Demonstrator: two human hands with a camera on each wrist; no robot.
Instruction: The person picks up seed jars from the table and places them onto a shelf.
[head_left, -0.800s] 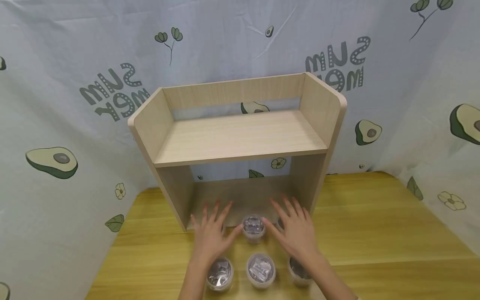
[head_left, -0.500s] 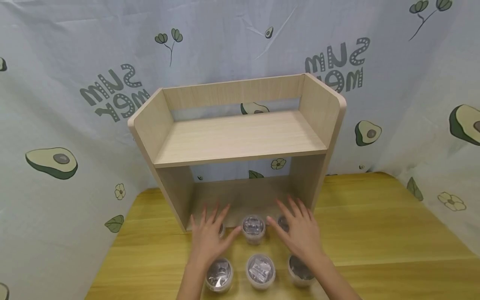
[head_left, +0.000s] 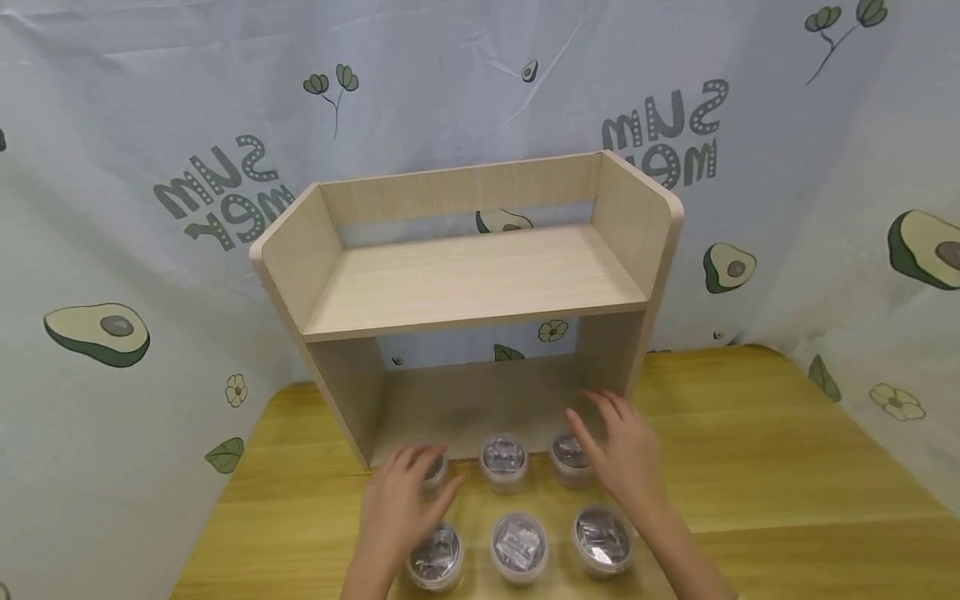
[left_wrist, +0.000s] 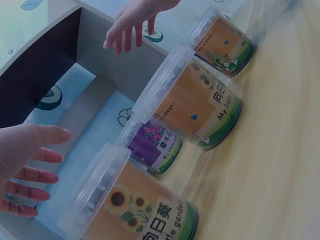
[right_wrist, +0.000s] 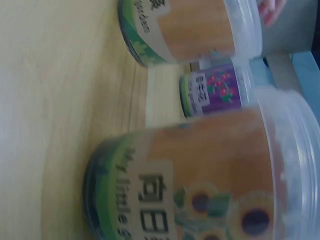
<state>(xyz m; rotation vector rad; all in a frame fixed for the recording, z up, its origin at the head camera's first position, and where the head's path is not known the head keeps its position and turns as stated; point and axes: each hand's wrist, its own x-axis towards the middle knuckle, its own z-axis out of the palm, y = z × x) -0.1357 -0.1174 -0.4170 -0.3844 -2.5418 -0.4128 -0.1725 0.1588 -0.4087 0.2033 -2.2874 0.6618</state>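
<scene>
Clear-lidded plastic tubs stand in two rows of three on the table. In the front row are a left tub (head_left: pixel 435 557), a middle tub (head_left: pixel 519 547) and a right tub (head_left: pixel 602 540). Behind them stand a left tub (head_left: pixel 435 477), partly covered by my left hand (head_left: pixel 396 504), a middle tub (head_left: pixel 504 461) and a right tub (head_left: pixel 572 461). My left hand hovers over the left tubs, fingers loosely bent, holding nothing. Beside the back right tub, my right hand (head_left: pixel 628 454) is raised with spread fingers. Sunflower-printed orange labels (left_wrist: pixel 135 205) and a purple label (left_wrist: pixel 155 145) show in the left wrist view.
A pale wooden two-tier shelf (head_left: pixel 480 279) stands just behind the back row. Yellowish wooden tabletop (head_left: pixel 750 450) extends to both sides. A white cloth (head_left: pixel 465 100) printed with avocados and lettering hangs behind and around it.
My left hand has drawn back toward me and its fingers have bent more. The right hand has shifted right, uncovering more of the right-hand tubs. The tubs stay in place; the head view shifts slightly.
</scene>
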